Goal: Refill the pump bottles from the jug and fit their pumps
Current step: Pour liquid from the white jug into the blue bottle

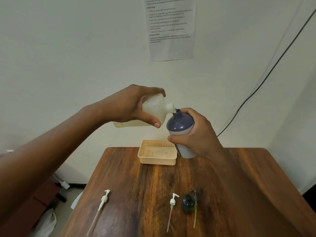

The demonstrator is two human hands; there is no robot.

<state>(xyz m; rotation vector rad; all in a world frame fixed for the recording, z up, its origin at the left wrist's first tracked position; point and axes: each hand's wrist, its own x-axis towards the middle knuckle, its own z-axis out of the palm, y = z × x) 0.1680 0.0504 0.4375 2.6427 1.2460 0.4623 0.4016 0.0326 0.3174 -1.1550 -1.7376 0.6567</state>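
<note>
Translucent jug half behind hand

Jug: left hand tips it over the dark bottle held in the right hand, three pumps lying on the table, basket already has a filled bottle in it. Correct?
Not quite. In the head view the basket holds no bottle. The rest stands: left hand tips the jug over the dark bottle in the right hand, with three pumps on the table.
</note>
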